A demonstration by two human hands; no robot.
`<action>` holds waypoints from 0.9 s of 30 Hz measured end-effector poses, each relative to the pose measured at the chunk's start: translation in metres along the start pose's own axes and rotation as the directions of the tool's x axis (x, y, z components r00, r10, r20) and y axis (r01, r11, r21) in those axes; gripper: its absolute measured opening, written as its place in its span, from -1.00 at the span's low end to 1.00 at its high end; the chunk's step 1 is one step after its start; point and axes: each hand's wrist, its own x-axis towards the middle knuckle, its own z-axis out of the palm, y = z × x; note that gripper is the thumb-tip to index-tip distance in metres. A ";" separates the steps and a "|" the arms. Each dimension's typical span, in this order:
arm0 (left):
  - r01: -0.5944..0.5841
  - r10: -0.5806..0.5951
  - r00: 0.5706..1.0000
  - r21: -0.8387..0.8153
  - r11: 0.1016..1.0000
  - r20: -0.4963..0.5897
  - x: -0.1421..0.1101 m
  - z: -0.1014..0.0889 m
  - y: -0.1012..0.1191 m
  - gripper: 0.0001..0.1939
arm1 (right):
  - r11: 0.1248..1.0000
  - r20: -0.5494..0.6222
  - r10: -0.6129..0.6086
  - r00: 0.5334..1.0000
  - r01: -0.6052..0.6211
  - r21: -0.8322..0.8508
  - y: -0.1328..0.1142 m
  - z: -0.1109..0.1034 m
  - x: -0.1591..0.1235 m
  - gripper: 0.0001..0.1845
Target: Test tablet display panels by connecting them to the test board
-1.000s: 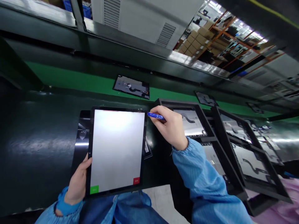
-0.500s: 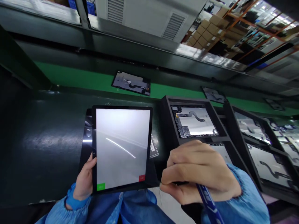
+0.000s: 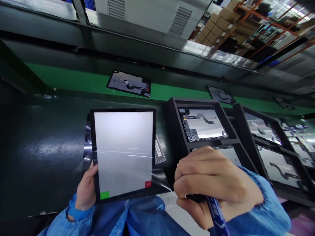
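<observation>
A tablet with a lit white screen faces me, a green square at its lower left corner and a red one at its lower right. My left hand grips its left edge, thumb on the front and the other fingers hidden behind. To the right of the tablet, my right hand is closed around a blue pen, whose barrel points down toward me. The pen's tip end is hidden by the fingers. Partly behind the tablet lies a dark glossy sheet, and a labelled card shows at its right edge.
A black tray on the right holds screen panels with ribbon cables. Another black tray with panels stands farther right. Loose panels lie along the green strip, including one screen panel behind the tablet. A metal rail crosses the back.
The tablet has shifted slightly left in view and its reflections have changed from a slanted streak to flatter lines. My right hand has moved slightly right, still holding the pen. The whole view shifted a little.
</observation>
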 end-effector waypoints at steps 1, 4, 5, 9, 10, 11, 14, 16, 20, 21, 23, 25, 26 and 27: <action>-0.004 0.004 1.000 0.009 1.000 0.009 0.000 0.002 0.001 -0.84 | 1.000 -0.006 0.001 1.000 -0.001 -0.005 -0.001 -0.001 0.000 -0.92; 0.056 -0.060 0.995 0.047 0.997 0.084 -0.007 0.018 0.005 -0.66 | 0.999 -0.110 0.031 0.993 -0.033 -0.021 -0.001 0.001 0.003 -0.90; 0.078 -0.088 0.988 0.083 0.993 0.126 -0.012 0.026 0.005 -0.60 | 0.998 -0.152 0.052 0.987 -0.055 -0.014 0.001 0.004 0.004 -0.87; 0.055 -0.126 0.953 0.251 0.966 0.276 -0.035 0.049 -0.001 -0.52 | 0.990 -0.250 0.107 0.962 -0.081 0.112 0.021 0.018 0.012 -0.84; 0.049 -0.140 0.941 0.283 0.958 0.308 -0.042 0.053 -0.003 -0.52 | 0.985 -0.295 0.136 0.946 -0.097 0.144 0.028 0.021 0.013 -0.87; 0.062 -0.165 0.932 0.306 0.950 0.323 -0.048 0.055 -0.005 -0.53 | 0.977 -0.361 0.184 0.914 -0.131 0.166 0.036 0.023 0.014 -0.88; 0.177 -0.272 0.922 0.324 0.929 0.276 -0.060 0.057 -0.007 -0.57 | 0.934 -0.560 0.356 0.748 -0.296 0.198 0.058 0.022 0.013 -0.82; 0.253 -0.325 0.918 0.298 0.920 0.225 -0.060 0.055 -0.006 -0.58 | 0.906 -0.598 0.416 0.685 -0.370 0.207 0.067 0.018 0.011 -0.76; 0.377 -0.394 0.916 0.163 0.912 0.082 -0.051 0.049 0.000 -0.61 | 0.918 -0.448 0.394 0.802 -0.370 0.145 0.069 0.006 0.006 -0.58; 0.383 -0.390 0.920 0.134 0.914 0.026 -0.049 0.048 0.002 -0.63 | 0.925 -0.382 0.375 0.845 -0.365 0.101 0.068 0.004 0.004 -0.48; 0.357 -0.354 0.934 0.106 0.928 -0.041 -0.047 0.046 0.005 -0.68 | 0.927 -0.254 0.358 0.899 -0.374 -0.017 0.063 0.002 0.003 -0.27; 0.342 -0.341 0.940 0.099 0.934 -0.032 -0.046 0.042 0.005 -0.74 | 0.908 -0.175 0.369 0.913 -0.394 -0.139 0.059 0.000 0.003 -0.18; 0.328 -0.328 0.945 0.107 0.939 -0.021 -0.046 0.040 0.005 -0.77 | 0.899 -0.157 0.374 0.914 -0.399 -0.182 0.057 0.000 0.003 -0.17; 0.303 -0.305 0.952 0.121 0.945 -0.004 -0.045 0.037 0.003 -0.81 | 0.894 -0.144 0.374 0.916 -0.398 -0.207 0.056 -0.001 0.004 -0.17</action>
